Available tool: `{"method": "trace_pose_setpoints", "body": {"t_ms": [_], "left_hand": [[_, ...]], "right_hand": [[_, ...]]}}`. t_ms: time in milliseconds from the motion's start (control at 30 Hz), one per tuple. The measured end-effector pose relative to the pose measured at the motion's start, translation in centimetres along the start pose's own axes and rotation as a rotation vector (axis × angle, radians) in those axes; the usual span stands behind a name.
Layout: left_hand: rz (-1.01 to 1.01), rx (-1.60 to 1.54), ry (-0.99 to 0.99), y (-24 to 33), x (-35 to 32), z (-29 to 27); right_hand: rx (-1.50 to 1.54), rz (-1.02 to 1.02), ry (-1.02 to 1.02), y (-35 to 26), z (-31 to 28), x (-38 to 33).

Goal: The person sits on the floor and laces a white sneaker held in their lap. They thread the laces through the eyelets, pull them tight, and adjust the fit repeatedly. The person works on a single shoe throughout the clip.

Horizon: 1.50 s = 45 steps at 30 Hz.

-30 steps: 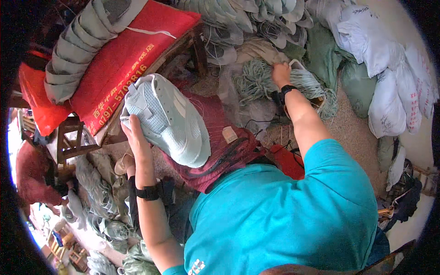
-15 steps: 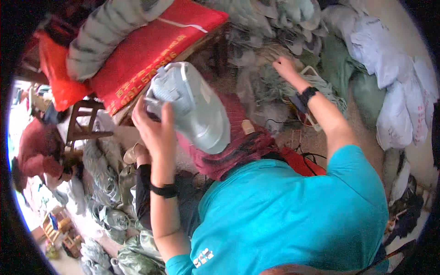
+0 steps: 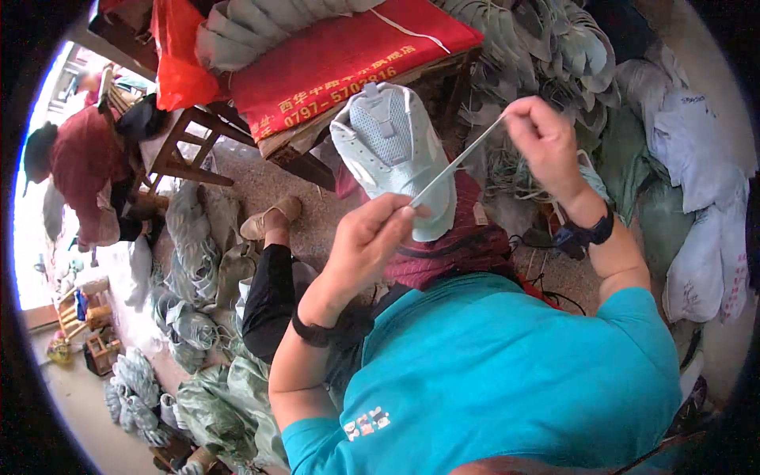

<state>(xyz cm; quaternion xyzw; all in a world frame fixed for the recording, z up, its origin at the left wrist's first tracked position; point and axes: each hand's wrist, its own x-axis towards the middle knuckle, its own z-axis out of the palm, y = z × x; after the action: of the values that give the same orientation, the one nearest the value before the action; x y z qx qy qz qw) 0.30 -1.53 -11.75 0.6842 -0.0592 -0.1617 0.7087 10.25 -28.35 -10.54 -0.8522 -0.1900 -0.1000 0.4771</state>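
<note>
A pale green shoe upper (image 3: 392,154) lies on my lap over a dark red cloth (image 3: 451,253), its toe pointing away from me. My left hand (image 3: 368,237) pinches one end of a pale green shoelace (image 3: 457,165). My right hand (image 3: 542,142) pinches the other end, raised above and to the right. The lace runs taut between both hands, crossing over the shoe. Each wrist wears a dark band.
A wooden table (image 3: 317,150) with a red cloth (image 3: 348,55) and stacked shoe uppers stands ahead. Heaps of pale green uppers and laces (image 3: 546,47) lie at the right, white sacks (image 3: 697,158) beyond. More bundles (image 3: 198,277) cover the floor at left, where another person (image 3: 83,174) sits.
My right hand came back from the lace pile with a lace. My left hand let go of the shoe, which now rests on my lap, and took the lace's other end.
</note>
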Motion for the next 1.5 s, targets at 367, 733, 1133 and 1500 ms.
{"method": "trace_pose_setpoints", "body": {"t_ms": [367, 733, 1133, 1500], "left_hand": [[0.253, 0.294, 0.17, -2.8, -1.4, -2.7], [0.15, 0.283, 0.126, -2.2, 2.8, 0.4], [0.248, 0.238, 0.382, -5.3, 4.2, -1.5], [0.347, 0.565, 0.361, -4.6, 3.8, -1.3]], "right_hand": [[-0.938, 0.151, 0.048, 6.8, -4.8, 3.0], [0.445, -0.004, -0.534, -4.3, 6.3, -0.5], [0.021, -0.155, -0.329, -1.0, 7.8, 1.0], [0.092, -0.003, -0.233, 0.0, 9.1, 0.0]]}}
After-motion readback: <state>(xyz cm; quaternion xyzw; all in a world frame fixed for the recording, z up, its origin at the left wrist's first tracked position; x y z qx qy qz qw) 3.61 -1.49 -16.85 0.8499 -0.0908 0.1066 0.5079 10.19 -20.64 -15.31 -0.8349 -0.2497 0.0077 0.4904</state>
